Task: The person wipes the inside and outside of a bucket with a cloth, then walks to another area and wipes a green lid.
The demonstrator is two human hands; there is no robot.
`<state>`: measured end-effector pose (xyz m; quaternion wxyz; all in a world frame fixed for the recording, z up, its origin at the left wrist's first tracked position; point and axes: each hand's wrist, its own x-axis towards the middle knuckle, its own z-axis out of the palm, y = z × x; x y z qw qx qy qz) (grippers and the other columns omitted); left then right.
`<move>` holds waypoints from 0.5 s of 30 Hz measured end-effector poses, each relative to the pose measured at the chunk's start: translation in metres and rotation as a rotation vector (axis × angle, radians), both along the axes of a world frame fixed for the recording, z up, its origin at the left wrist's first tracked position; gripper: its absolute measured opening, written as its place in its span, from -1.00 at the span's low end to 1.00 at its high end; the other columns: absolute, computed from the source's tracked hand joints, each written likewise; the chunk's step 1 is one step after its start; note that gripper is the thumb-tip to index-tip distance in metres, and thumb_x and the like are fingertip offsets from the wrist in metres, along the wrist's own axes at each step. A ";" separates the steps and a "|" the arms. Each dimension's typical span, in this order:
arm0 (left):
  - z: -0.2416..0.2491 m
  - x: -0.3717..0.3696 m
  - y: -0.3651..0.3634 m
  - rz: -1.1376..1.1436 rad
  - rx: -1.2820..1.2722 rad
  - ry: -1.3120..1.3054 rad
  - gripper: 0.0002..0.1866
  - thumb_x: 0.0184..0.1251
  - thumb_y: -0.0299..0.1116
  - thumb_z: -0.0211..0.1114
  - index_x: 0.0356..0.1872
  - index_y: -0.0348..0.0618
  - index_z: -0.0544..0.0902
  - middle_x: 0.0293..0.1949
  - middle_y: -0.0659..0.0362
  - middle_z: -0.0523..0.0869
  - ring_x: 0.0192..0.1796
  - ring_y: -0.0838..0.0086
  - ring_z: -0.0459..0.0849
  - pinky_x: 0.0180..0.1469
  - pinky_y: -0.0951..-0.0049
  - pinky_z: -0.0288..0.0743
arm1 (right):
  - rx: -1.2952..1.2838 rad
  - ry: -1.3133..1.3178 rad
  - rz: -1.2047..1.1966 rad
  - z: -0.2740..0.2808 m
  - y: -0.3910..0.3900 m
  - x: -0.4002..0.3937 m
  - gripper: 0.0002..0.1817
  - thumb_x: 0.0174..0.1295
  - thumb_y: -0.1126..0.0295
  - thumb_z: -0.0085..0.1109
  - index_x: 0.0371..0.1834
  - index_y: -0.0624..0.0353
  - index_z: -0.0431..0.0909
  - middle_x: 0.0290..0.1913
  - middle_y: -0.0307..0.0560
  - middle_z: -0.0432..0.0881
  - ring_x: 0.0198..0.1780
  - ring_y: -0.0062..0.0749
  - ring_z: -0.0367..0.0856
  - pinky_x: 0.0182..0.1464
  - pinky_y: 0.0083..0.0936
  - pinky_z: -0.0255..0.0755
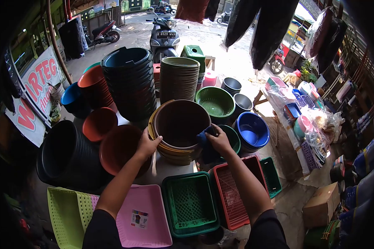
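Note:
In front of me a brown plastic tub [182, 118] sits nested in a stack of yellow tubs [173, 157]. My left hand [147, 146] grips the left side of this stack, its fingers closed at the yellow rim and the thumb lying toward the brown tub. At the right side, my right hand [219, 140] is closed on a bunched dark blue cloth [207, 146], which lies against the brown tub's rim. Part of the cloth hangs down below the hand.
Stacks of dark tubs [129, 87], beige tubs [180, 81] and black tubs [60, 153] surround the middle. A blue basin [252, 130] stands right. Pink [139, 216], green [191, 203] and red baskets [239, 191] line the near edge. Wrapped goods [274, 33] hang overhead.

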<state>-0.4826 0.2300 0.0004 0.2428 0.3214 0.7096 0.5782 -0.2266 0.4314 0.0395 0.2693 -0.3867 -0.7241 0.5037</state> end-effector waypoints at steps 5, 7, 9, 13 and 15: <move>-0.004 -0.007 -0.002 -0.006 -0.008 0.067 -0.25 0.22 -0.24 0.45 0.38 -0.31 0.34 0.14 -0.13 0.63 0.20 0.16 0.63 0.27 0.25 0.46 | 0.067 -0.074 -0.021 0.001 -0.001 0.000 -0.31 0.16 0.20 0.40 0.37 0.13 0.42 0.05 0.14 0.68 0.05 -0.22 0.69 0.11 -0.41 0.53; -0.007 -0.009 -0.003 -0.034 0.002 0.070 -0.24 0.22 -0.19 0.46 0.37 -0.29 0.35 0.14 -0.14 0.62 0.20 0.12 0.62 0.28 0.22 0.45 | 0.073 -0.074 -0.027 0.001 -0.003 0.000 -0.32 0.16 0.20 0.40 0.36 0.13 0.43 0.05 0.13 0.68 0.05 -0.23 0.69 0.11 -0.41 0.52; -0.007 -0.010 -0.004 -0.021 -0.070 0.091 -0.23 0.23 -0.13 0.46 0.38 -0.27 0.36 0.16 -0.16 0.59 0.23 0.09 0.60 0.29 0.20 0.43 | 0.079 -0.074 -0.035 0.001 -0.004 -0.001 -0.33 0.16 0.20 0.40 0.35 0.14 0.44 0.05 0.12 0.68 0.05 -0.24 0.69 0.11 -0.42 0.52; 0.011 0.000 -0.011 0.022 -0.222 0.182 -0.19 0.24 0.01 0.44 0.39 -0.23 0.35 0.23 -0.19 0.51 0.30 0.01 0.51 0.34 0.15 0.37 | 0.075 -0.048 -0.040 -0.002 -0.004 0.000 -0.36 0.17 0.20 0.40 0.32 0.15 0.47 0.02 0.09 0.70 0.02 -0.27 0.70 0.10 -0.43 0.52; -0.011 -0.010 -0.005 -0.022 -0.164 0.121 -0.19 0.24 0.03 0.45 0.38 -0.25 0.37 0.21 -0.20 0.54 0.29 0.02 0.53 0.33 0.15 0.38 | 0.099 -0.036 -0.048 -0.002 -0.004 0.000 -0.39 0.18 0.21 0.39 0.29 0.17 0.49 -0.01 0.07 0.71 0.00 -0.28 0.70 0.09 -0.43 0.52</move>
